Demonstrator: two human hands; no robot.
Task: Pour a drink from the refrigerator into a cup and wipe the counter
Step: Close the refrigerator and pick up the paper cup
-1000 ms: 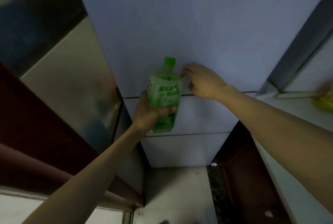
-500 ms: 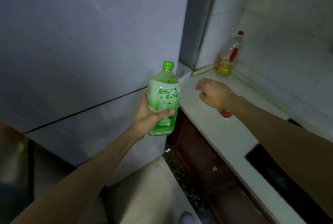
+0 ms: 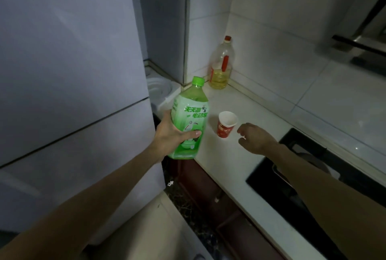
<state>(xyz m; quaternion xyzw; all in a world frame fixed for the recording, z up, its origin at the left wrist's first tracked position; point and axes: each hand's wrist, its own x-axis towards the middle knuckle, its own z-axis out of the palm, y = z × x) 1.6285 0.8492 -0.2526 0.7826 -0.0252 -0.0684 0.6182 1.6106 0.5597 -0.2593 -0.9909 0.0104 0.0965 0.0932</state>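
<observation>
At our far left the refrigerator (image 3: 73, 71) stands closed, so fetching the drink looks done. Next to it our left hand (image 3: 169, 134) grips the green bottle (image 3: 189, 119) around its lower body, thumb across the label. The bottle is upright with its cap on, just off the front edge of the counter (image 3: 229, 165). To its right the red paper cup (image 3: 227, 127) stands on the counter and looks empty. Our right hand (image 3: 254, 138) hovers beside the cup, fingers loosely curled, holding nothing. Uncapping, pouring and wiping remain, we judge; no cloth is in view.

Green bottle (image 3: 189, 113) partly under left hand (image 3: 169, 137)
</observation>
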